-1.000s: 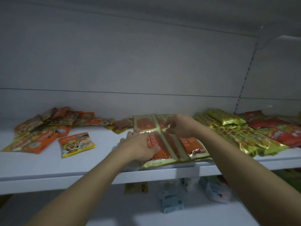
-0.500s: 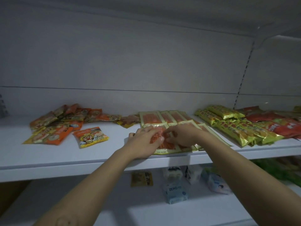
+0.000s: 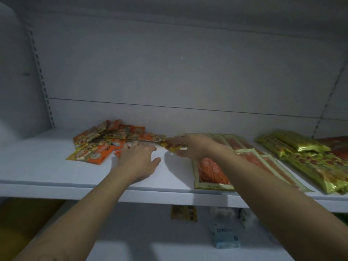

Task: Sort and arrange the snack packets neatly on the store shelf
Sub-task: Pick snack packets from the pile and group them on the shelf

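Note:
A loose heap of small orange snack packets (image 3: 105, 142) lies at the left of the white shelf (image 3: 37, 166). My left hand (image 3: 139, 161) reaches flat over the shelf with fingers spread, its fingertips at the heap's right edge. My right hand (image 3: 192, 147) grips a small yellow-brown packet (image 3: 172, 145) near the back of the shelf. Long orange stick packets with gold borders (image 3: 211, 172) lie in rows under my right forearm. Gold-green packets (image 3: 305, 159) are stacked to the right.
Red packets (image 3: 339, 149) show at the far right edge. A lower shelf holds a pale blue pack (image 3: 225, 236), a yellow packet (image 3: 183, 213) and white packs. Slotted shelf uprights (image 3: 40, 72) run up the back panel at left and right.
Both hands left the long orange stick packets and moved left. My right hand took hold of the small yellow-brown packet; my left hand reached the orange heap. The view swung left.

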The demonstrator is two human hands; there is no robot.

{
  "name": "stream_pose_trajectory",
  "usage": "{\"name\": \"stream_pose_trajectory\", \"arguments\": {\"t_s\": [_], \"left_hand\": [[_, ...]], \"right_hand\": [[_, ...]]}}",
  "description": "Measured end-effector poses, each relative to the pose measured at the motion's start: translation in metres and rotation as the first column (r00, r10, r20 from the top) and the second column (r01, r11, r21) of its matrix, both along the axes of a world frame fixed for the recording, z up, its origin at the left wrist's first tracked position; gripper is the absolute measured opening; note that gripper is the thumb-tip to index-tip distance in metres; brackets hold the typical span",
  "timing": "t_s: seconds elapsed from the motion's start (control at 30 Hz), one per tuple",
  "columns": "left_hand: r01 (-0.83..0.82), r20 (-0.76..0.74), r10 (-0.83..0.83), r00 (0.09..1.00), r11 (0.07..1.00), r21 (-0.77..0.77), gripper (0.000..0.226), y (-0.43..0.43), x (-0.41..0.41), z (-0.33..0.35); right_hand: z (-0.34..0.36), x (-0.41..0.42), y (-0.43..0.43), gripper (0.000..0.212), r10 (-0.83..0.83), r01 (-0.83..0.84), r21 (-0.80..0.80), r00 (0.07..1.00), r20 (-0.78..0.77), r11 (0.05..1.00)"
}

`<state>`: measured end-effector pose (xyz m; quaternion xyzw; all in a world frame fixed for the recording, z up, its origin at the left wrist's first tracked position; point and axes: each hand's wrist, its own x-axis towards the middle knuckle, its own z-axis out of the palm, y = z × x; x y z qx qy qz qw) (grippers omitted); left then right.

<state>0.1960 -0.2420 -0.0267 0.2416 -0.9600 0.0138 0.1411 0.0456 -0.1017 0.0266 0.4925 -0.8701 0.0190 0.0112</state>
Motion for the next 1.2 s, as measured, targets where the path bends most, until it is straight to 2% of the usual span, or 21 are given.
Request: {"name": "stream_pose_trajectory", "arguments": {"t_s": [0.1, 0.23, 0.43, 0.5, 0.67, 0.8, 0.9, 1.03, 1.13, 1.2], "left_hand": [[-0.074, 0.093, 0.069, 0.993, 0.996, 0.046, 0.053, -0.014, 0.010, -0.004], [-0.064, 0.120, 0.047, 0.992, 0.988, 0.143, 0.049, -0.029, 0.015, -0.001], [-0.069, 0.058, 0.053, 0.997, 0.945, 0.319, 0.050, -0.045, 0.020, 0.000], [-0.102, 0.062, 0.087, 0.994, 0.938, 0.332, 0.050, -0.047, 0.021, 0.002], [-0.184, 0.120, 0.157, 0.980, 0.945, 0.271, 0.047, -0.048, 0.015, 0.010], [-0.207, 0.127, 0.183, 0.975, 0.955, 0.213, 0.044, -0.042, 0.008, 0.009], [-0.221, 0.111, 0.202, 0.973, 0.956, 0.192, 0.042, -0.041, 0.004, 0.008], [-0.220, 0.042, 0.217, 0.975, 0.973, 0.065, 0.034, -0.045, -0.005, 0.010], [-0.164, 0.005, 0.164, 0.986, 0.986, 0.026, 0.045, -0.055, -0.023, 0.012], [-0.113, -0.014, 0.113, 0.994, 0.993, -0.015, 0.052, -0.064, -0.038, 0.016]], "right_hand": [[-0.004, -0.009, -0.045, 0.051, -0.014, 0.016, 0.142, 1.000, -0.016, 0.990], [-0.013, -0.021, -0.087, 0.056, -0.011, 0.012, 0.261, 1.000, -0.003, 0.965], [-0.017, -0.034, -0.095, 0.049, 0.169, -0.156, 0.240, 0.985, -0.035, 0.958], [-0.017, -0.040, -0.089, 0.046, 0.240, -0.229, 0.203, 0.970, -0.029, 0.952], [-0.013, -0.053, -0.079, 0.029, 0.335, -0.336, 0.124, 0.942, 0.031, 0.934], [-0.019, -0.061, -0.085, 0.022, 0.239, -0.235, -0.074, 0.970, 0.046, 0.969], [-0.019, -0.062, -0.095, 0.028, 0.179, -0.179, 0.000, 0.984, 0.003, 0.984], [-0.017, -0.057, -0.109, 0.015, 0.111, -0.109, 0.050, 0.993, -0.028, 0.993], [-0.018, -0.056, -0.119, 0.026, 0.030, -0.030, 0.012, 0.999, -0.029, 0.999], [-0.019, -0.057, -0.122, 0.026, -0.005, 0.005, -0.016, 1.000, -0.012, 1.000]]}}
